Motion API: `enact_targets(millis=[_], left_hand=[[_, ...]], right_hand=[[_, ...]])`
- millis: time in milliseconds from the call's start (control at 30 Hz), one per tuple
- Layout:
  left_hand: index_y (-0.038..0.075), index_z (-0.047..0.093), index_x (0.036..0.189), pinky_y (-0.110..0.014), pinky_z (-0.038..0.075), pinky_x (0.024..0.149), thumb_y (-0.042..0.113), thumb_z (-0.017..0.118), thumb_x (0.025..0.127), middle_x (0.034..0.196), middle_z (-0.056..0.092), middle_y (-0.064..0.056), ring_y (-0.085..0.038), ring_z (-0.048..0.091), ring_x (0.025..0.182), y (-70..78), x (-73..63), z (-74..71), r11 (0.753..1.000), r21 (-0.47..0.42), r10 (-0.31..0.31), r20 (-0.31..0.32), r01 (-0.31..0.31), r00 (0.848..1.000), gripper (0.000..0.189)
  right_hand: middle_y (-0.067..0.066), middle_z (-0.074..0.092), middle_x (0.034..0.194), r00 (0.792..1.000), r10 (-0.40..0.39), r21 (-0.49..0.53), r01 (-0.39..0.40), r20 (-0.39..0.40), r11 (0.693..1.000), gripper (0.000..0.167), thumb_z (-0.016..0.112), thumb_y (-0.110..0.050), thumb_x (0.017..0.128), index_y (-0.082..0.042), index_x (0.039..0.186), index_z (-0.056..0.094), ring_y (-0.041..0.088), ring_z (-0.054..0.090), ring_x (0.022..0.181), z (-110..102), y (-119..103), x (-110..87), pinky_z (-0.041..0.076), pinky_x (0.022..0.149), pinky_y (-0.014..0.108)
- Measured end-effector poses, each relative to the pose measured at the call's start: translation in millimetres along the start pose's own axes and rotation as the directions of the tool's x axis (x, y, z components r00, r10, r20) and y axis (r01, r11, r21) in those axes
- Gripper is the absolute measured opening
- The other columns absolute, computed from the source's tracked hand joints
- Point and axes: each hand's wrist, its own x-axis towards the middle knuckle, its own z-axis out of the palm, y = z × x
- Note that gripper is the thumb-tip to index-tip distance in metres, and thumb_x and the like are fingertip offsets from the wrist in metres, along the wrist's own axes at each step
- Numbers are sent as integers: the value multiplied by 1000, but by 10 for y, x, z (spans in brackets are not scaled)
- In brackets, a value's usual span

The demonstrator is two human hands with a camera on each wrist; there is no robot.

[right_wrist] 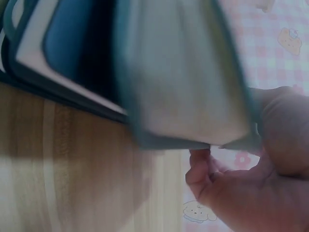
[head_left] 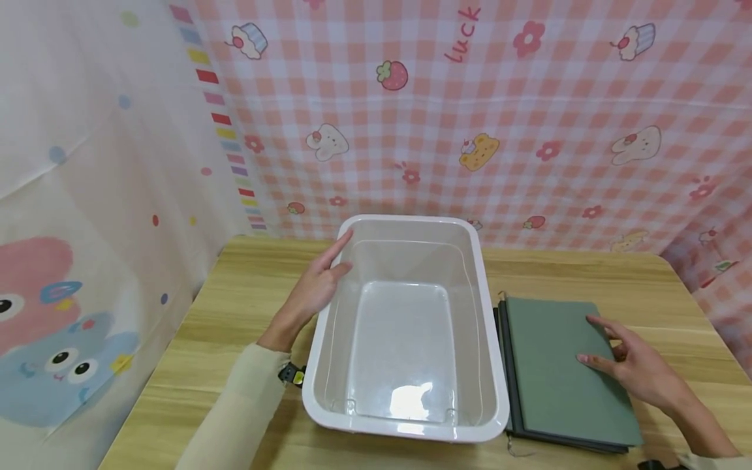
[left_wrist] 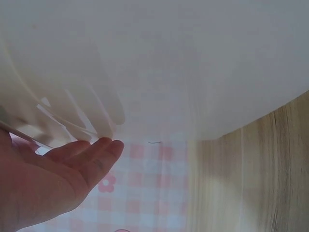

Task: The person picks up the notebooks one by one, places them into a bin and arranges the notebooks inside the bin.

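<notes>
A deep white plastic bin (head_left: pixel 405 427) stands on the wooden table. My left hand (head_left: pixel 317 287) holds its left rim, with the thumb over the edge; in the left wrist view, straight fingers (left_wrist: pixel 99 164) touch the outer wall. To the right of the bin lies a stack of notebooks with a green notebook (head_left: pixel 564 372) on top. My right hand (head_left: pixel 646 369) grips that notebook's right edge, thumb on the cover and other fingers lower at the side. The right wrist view shows the notebook (right_wrist: pixel 188 72) tilted above the darker notebooks (right_wrist: pixel 63 82), its page edges blurred.
A pink checked cloth (head_left: pixel 435 130) hangs behind the table (head_left: pixel 205 372), and a white patterned cloth (head_left: pixel 88 196) hangs at the left. The notebook stack lies right against or very near the bin's right side. A thin cord (head_left: pixel 517 450) hangs from the stack's near end.
</notes>
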Motion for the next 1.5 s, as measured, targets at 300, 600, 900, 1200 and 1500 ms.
enact_targets(millis=[300, 600, 900, 1200, 1500], left_hand=[[31, 27, 157, -53, 47, 98, 22, 44, 103, 164, 19, 2, -37, 43, 134, 9, 19, -19, 998, -60, 9, 37, -7, 999, 57], [28, 27, 158, -58, 44, 100, 20, 44, 103, 164, 17, 0, -39, 43, 135, 23, 29, -2, 997, -82, 15, 49, -11, 999, 58], [27, 28, 157, -53, 41, 106, 20, 45, 102, 164, 20, -1, -34, 37, 140, 34, 43, 1, 998, -55, 12, 41, -9, 999, 58], [24, 27, 158, -55, 39, 107, 18, 44, 102, 164, 18, -3, -34, 35, 141, 28, 31, -5, 997, -72, 20, 47, -17, 999, 59], [26, 26, 158, -57, 40, 105, 20, 42, 103, 165, 16, 0, -36, 39, 138, 12, 22, -2, 998, -60, 23, 54, -20, 998, 58]], right_hand=[[32, 29, 149, 998, -61, 54, 62, -12, 997, 70, 65, -28, 97, -1, 151, 29, 16, 51, 102, -67, 17, 14, 42, 68, 21], [28, 2, 162, 995, -16, 236, -8, 101, 972, 76, 59, -35, 99, -18, 160, 16, 49, 17, 143, -130, 61, 38, 46, 93, 48], [28, -2, 162, 990, -41, 248, 6, 137, 969, 70, 53, -32, 102, -23, 160, 14, 18, 43, 128, -153, 78, 33, 51, 80, 27], [21, -9, 164, 993, -37, 279, 5, 111, 960, 75, 58, -30, 100, -29, 160, 13, 53, -1, 145, -140, 66, 30, 33, 103, 63], [21, -10, 164, 993, -34, 221, 9, 109, 975, 81, 61, -32, 98, -30, 160, 9, 57, -14, 141, -161, 18, 20, 16, 92, 82]])
